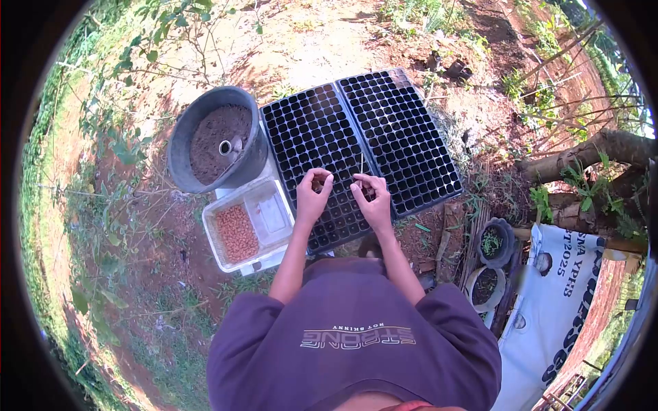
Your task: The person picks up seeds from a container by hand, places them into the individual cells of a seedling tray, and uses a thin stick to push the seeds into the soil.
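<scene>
Both hands are over the lower part of a black seedling tray (312,130) with rows of small square cells. My left hand (314,193) is curled with thumb and fingertips close together; whatever it may hold is too small to make out. Close beside it, my right hand (373,200) pinches a thin pale stick (362,162) that points up and away from me. Some of the nearer cells look filled with dark soil, while the farther ones look dark inside. A second black seedling tray (404,130) lies alongside on the right.
At the left stands a grey bucket (179,147) of soil with a small white cup-like piece (225,147) in it. Below it is a white container (269,212) with reddish-brown seeds (236,234). Potted plants (492,243), a log (589,157) and a printed banner (548,294) lie right.
</scene>
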### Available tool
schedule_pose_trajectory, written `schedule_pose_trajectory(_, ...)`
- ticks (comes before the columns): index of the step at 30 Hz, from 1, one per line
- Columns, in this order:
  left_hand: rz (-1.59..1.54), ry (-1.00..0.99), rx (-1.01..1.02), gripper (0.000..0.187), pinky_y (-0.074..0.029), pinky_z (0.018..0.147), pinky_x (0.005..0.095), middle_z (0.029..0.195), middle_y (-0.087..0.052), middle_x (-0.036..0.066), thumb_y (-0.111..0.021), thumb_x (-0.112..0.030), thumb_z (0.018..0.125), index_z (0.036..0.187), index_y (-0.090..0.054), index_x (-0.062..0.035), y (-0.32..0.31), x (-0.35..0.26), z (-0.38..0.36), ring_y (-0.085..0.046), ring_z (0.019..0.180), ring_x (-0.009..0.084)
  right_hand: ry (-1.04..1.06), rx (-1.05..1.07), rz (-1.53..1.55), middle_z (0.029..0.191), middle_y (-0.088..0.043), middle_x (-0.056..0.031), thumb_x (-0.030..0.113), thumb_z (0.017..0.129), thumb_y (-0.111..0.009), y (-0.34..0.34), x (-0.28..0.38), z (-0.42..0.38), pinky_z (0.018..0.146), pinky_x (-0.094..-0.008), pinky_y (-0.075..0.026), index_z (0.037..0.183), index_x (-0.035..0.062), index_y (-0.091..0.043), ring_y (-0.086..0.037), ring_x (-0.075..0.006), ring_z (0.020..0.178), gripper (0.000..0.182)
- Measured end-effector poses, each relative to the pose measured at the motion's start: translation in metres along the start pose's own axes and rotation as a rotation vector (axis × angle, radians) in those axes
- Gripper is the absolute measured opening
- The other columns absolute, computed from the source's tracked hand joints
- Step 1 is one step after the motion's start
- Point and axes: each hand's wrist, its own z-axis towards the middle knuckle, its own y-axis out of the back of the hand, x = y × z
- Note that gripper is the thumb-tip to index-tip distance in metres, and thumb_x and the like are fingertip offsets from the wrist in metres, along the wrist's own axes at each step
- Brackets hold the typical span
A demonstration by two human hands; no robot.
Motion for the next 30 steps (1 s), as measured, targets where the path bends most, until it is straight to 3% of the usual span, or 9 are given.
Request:
schedule_pose_trajectory(5, 0.042, -0.028, -0.022, 0.012, -0.050, 0.069, 0.0238, 0.092, -0.071, 0.003, -0.073, -0.011, 0.093, 0.100, -0.066, -0.0026, -0.051, 0.001, 0.017, -0.062, 0.076, 0.0072, 0.068, 0.055, -0.025, 0.092, -0.068, -0.0042, 0.006, 0.086, -0.074, 0.043, -0.027, 0.025, 0.083, -0.0298, -0.047, 0.118, 0.0062, -0.073, -0.056, -0.0170, 0.089, 0.031)
schedule_pose_trajectory(8, -0.093, 0.011, -0.067, 0.011, -0.051, 0.069, 0.0246, 0.092, -0.071, 0.003, -0.072, -0.010, 0.093, 0.099, -0.066, -0.0025, -0.099, 0.001, 0.028, -0.063, 0.076, 0.0077, 0.064, 0.083, -0.026, 0.093, -0.068, -0.0062, 0.005, 0.087, -0.073, 0.087, -0.039, 0.048, 0.084, -0.0318, -0.049, 0.118, 0.0059, -0.073, -0.059, -0.0199, 0.090, 0.031)
schedule_pose_trajectory(13, -0.037, -0.036, -0.185, 0.011, -0.050, 0.072, 0.0257, 0.095, -0.071, 0.003, -0.070, -0.009, 0.094, 0.104, -0.070, -0.0035, -0.183, -0.010, 0.040, -0.063, 0.078, 0.0089, 0.051, 0.060, -0.066, 0.092, -0.068, -0.0063, 0.006, 0.091, -0.071, 0.161, -0.075, 0.094, 0.082, -0.0316, -0.049, 0.116, 0.0072, -0.075, -0.059, -0.0198, 0.088, 0.025)
schedule_pose_trajectory(18, -0.039, 0.103, -0.138, 0.015, -0.050, 0.078, 0.0244, 0.100, -0.071, 0.002, -0.072, -0.014, 0.096, 0.106, -0.070, -0.0030, -0.232, -0.028, 0.038, -0.064, 0.087, 0.0077, 0.069, 0.010, -0.154, 0.088, -0.063, -0.0036, 0.008, 0.093, -0.070, 0.208, -0.099, 0.125, 0.077, -0.0316, -0.048, 0.110, 0.0100, -0.077, -0.058, -0.0201, 0.085, 0.018)
schedule_pose_trajectory(23, -0.020, 0.104, -0.169, 0.012, -0.049, 0.075, 0.0224, 0.097, -0.070, 0.001, -0.072, -0.012, 0.096, 0.104, -0.070, -0.0028, -0.250, -0.028, 0.028, -0.062, 0.082, 0.0063, 0.063, -0.008, -0.149, 0.090, -0.061, -0.0042, 0.008, 0.094, -0.069, 0.222, -0.118, 0.149, 0.072, -0.0311, -0.049, 0.106, 0.0099, -0.077, -0.059, -0.0175, 0.083, 0.015)
schedule_pose_trajectory(30, 0.007, 0.148, -0.258, 0.012, -0.050, 0.076, 0.0235, 0.095, -0.070, 0.002, -0.071, -0.011, 0.096, 0.104, -0.069, -0.0019, -0.229, -0.021, 0.037, -0.063, 0.081, 0.0066, -0.009, -0.041, -0.087, 0.096, -0.069, -0.0054, 0.011, 0.094, -0.072, 0.203, -0.134, 0.175, 0.076, -0.0297, -0.050, 0.108, 0.0075, -0.076, -0.062, -0.0162, 0.086, 0.014)
